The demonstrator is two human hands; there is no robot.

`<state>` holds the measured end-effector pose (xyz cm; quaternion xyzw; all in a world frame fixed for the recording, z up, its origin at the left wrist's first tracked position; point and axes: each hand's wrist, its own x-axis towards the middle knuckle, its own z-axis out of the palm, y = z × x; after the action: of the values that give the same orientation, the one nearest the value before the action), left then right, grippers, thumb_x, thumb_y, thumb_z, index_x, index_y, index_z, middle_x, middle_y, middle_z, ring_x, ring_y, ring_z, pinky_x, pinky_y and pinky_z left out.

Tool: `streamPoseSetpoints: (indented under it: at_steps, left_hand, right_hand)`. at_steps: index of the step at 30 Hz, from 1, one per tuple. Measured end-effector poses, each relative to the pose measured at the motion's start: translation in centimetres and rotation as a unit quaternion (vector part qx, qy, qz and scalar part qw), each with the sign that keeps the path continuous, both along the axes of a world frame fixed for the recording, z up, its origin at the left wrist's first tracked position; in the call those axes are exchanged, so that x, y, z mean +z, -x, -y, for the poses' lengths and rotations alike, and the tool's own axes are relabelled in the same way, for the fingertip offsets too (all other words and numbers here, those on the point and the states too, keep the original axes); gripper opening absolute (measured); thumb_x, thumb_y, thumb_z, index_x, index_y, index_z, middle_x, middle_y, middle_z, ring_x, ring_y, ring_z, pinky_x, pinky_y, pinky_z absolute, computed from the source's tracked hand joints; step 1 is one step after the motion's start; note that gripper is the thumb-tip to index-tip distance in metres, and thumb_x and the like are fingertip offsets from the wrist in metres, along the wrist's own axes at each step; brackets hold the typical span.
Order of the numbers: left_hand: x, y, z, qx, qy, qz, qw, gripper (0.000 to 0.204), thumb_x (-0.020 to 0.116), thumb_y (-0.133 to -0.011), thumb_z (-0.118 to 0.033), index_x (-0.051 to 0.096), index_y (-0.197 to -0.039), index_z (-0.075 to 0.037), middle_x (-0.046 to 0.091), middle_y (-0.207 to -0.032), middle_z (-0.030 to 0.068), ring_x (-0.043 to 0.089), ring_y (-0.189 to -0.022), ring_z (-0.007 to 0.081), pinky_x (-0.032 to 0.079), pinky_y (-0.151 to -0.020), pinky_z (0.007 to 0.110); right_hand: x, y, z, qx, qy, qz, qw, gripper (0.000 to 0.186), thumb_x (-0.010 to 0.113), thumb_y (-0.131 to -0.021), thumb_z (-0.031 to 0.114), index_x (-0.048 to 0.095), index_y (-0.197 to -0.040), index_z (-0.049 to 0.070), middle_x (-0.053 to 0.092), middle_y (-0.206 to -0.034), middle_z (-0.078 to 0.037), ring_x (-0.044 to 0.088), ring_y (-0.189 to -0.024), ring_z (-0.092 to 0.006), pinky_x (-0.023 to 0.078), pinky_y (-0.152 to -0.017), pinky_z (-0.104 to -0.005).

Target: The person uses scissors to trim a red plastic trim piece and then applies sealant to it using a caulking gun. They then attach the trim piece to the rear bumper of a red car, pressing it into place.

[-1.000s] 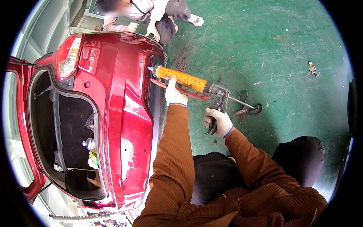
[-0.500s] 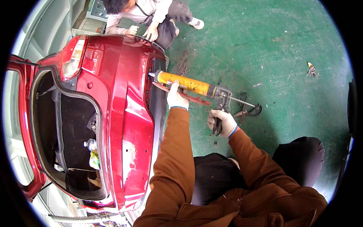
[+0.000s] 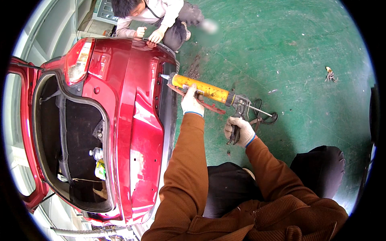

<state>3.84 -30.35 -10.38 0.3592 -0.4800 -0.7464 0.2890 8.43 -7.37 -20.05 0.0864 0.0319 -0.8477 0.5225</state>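
Observation:
A yellow caulking gun with a black handle spans both my gloved hands, its pale nozzle pointing left at the red car bumper. My left hand, in a white knit glove, closes around the barrel near its front; a reddish strip runs beneath the barrel at the same hand. The right hand, gloved too, grips the handle and trigger. Whether the nozzle tip touches the bumper's dark lower trim I cannot tell.
Another person crouches at the bumper's far end, both hands on its edge. The trunk stands open, with a plastic bottle inside. Crumpled debris lies on the green floor.
The caulking gun and both my hands have shifted slightly right and down, the nozzle drawing back a little. The other person's hand has moved left along the bumper edge.

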Motion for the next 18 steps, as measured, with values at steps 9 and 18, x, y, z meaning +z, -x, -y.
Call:
streamPoseSetpoints:
  at_steps: [9,18]
  left_hand:
    - [1.6,1.3,-2.2,-0.043,0.053,-0.012,0.998,0.021,0.077,-0.094,-0.011,0.066,-0.112,-0.015,0.07,-0.096,-0.0003,0.066,-0.079,0.0161,0.047,-0.06,0.03]
    - [6.4,-0.6,-2.2,-0.173,0.02,-0.061,0.983,0.06,0.073,-0.094,-0.061,0.064,-0.117,-0.006,0.07,-0.129,0.0187,0.07,-0.11,0.032,0.057,-0.074,0.036]
  right_hand:
    - [-0.7,-0.6,-0.6,-0.01,-0.028,-0.013,0.999,0.015,0.071,-0.096,0.019,0.065,-0.104,0.008,0.068,-0.089,-0.008,0.069,-0.08,-0.0249,0.056,-0.067,-0.0352]
    - [3.5,4.7,-3.2,-0.118,0.018,-0.098,0.988,0.056,0.067,-0.077,-0.005,0.06,-0.131,0.005,0.073,-0.118,-0.012,0.072,-0.115,-0.0308,0.059,-0.078,-0.034]
